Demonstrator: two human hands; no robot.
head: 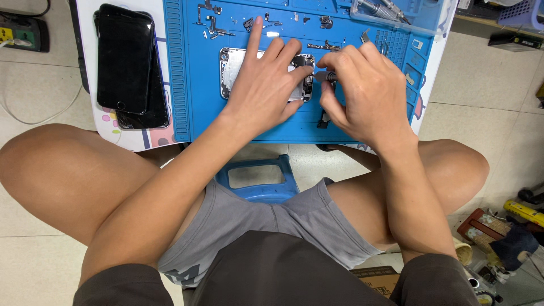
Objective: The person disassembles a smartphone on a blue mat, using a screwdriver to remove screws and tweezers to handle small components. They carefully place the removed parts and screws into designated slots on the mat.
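Dark fabric of the person's top fills the bottom of the view, with grey shorts point(272, 226) above it and bare knees spread to either side over a blue plastic stool point(258, 178).

Right hand point(365, 93) is clenched on a small dark-handled screwdriver point(326, 75), fingers curled around the shaft, its tip pointing left against the right end of the opened phone housing point(238, 71). Left hand point(266, 85) lies flat and released on that housing, palm pressing it down, fingers spread, the index finger reaching past the housing's top edge; it grasps nothing. The silver housing lies lengthwise in the middle of a blue work mat point(192, 85), mostly covered by the left hand, with only its left end and a strip of its right end showing.

Small metal parts and screws point(212, 25) are scattered along the mat's upper part, and a clear tray of tools point(385, 11) sits at the mat's top right corner. Two dark phones point(127, 62) are stacked on the white bench point(113, 133) just left of the mat. Pale tiled floor point(487, 85) surrounds the bench, with tools and clutter point(498, 238) at the lower right.
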